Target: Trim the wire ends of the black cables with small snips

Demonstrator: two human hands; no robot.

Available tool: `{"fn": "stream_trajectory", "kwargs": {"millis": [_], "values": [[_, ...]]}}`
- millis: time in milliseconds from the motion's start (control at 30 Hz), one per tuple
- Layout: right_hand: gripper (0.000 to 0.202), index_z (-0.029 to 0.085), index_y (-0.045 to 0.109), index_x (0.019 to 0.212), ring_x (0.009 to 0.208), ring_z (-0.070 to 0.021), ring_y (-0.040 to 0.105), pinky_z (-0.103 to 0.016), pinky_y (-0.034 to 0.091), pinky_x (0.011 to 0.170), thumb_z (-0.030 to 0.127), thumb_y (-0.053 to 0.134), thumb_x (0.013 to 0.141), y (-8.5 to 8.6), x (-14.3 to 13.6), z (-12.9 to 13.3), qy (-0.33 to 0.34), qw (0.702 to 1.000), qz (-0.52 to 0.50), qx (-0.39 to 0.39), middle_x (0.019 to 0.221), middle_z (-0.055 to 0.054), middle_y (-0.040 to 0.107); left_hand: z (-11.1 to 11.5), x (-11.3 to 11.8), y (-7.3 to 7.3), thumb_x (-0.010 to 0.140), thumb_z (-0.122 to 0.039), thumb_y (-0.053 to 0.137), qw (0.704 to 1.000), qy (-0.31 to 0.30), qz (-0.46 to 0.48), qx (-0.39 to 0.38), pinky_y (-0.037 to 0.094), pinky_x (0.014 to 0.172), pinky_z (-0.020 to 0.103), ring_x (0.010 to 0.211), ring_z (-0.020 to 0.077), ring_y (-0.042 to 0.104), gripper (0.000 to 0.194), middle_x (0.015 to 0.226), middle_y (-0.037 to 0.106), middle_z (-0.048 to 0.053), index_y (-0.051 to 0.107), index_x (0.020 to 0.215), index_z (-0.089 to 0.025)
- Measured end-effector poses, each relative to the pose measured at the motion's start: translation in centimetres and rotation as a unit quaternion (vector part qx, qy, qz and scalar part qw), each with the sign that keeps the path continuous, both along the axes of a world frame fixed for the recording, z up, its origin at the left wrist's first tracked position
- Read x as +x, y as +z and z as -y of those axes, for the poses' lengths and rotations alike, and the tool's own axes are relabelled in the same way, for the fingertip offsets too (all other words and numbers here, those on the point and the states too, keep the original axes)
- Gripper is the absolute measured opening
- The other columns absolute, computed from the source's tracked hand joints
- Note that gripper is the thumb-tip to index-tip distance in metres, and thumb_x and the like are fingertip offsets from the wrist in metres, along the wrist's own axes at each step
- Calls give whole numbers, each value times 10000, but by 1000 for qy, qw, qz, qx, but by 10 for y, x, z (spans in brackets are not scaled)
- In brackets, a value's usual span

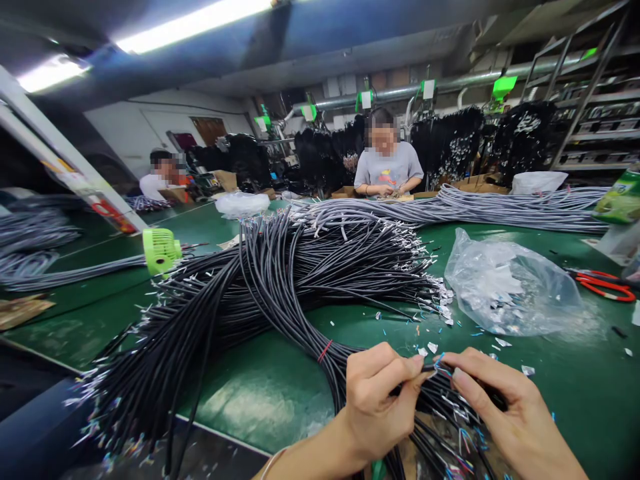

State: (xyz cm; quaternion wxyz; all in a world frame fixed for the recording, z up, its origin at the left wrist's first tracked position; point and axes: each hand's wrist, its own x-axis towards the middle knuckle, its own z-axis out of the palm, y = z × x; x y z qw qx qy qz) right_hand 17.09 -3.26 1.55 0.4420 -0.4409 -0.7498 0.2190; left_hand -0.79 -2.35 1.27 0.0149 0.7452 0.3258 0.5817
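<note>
Between thumb and fingers, my left hand (383,393) pinches a black cable (429,367) close to its stripped end. My right hand (505,400) has its thumb and forefinger closed on the thin blue and white wires (440,364) coming out of that end. Below both hands lie more stripped cable ends (463,427) with coloured wires showing. They belong to a bundle of black cables (295,300) that curves off to the left, held by a red tie (325,351). The right hand's remaining fingers are curled and partly hidden.
A large pile of black cables (345,267) covers the middle of the green table (260,393). To the right are a plastic bag of scraps (515,287) and red-handled scissors (605,285). Grey cables (475,208), a green fan (161,251) and two seated people (387,167) are farther back.
</note>
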Motion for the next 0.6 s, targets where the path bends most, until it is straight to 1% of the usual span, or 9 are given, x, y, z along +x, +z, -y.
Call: {"fn": "stream_trajectory", "kwargs": {"millis": [100, 233, 367, 467, 533, 600], "values": [[229, 289, 704, 1028, 852, -164, 677, -186, 563, 674, 295, 549, 860, -1, 0, 0, -2, 1000, -1, 2, 880, -18, 716, 1, 0, -1, 743, -33, 622, 1000, 2, -4, 7, 384, 476, 213, 485, 93, 518, 109, 567, 603, 9, 645, 751, -139], [226, 277, 708, 1017, 839, -169, 679, -185, 563, 660, 306, 548, 860, -3, 0, -1, -15, 1000, 0, 2, 833, -18, 715, 0, 0, -1, 747, -31, 623, 1000, 6, -15, 8, 375, 481, 214, 488, 93, 514, 107, 577, 607, 11, 635, 763, -136], [229, 256, 705, 1020, 799, -165, 684, -178, 560, 607, 289, 536, 869, -5, 2, -3, -13, 1000, -1, 8, 909, -36, 718, -2, -2, 1, 792, -96, 611, 998, -7, -45, -35, 379, 497, 219, 518, 104, 526, 40, 615, 629, 24, 631, 784, -129], [230, 257, 697, 1035, 811, -164, 681, -174, 558, 617, 269, 538, 869, -6, 2, -4, -9, 1000, -4, 21, 878, -30, 715, -2, -3, 4, 825, -101, 563, 995, -21, -70, -62, 359, 498, 216, 524, 105, 525, 93, 603, 623, 22, 639, 782, -133], [229, 258, 696, 1037, 828, -165, 677, -176, 557, 637, 254, 541, 868, -7, 1, -5, -13, 999, -3, 31, 844, -25, 709, -1, -3, 6, 847, -119, 528, 991, -35, -73, -108, 346, 497, 211, 505, 100, 513, 170, 540, 586, 9, 636, 717, -142], [227, 255, 694, 1038, 841, -166, 672, -178, 555, 650, 240, 550, 862, -7, 0, -4, -17, 999, -3, 46, 844, -26, 704, -1, -3, 8, 878, -176, 488, 976, -69, -49, -202, 355, 495, 199, 472, 89, 498, 281, 483, 537, 0, 608, 627, -140]]}}
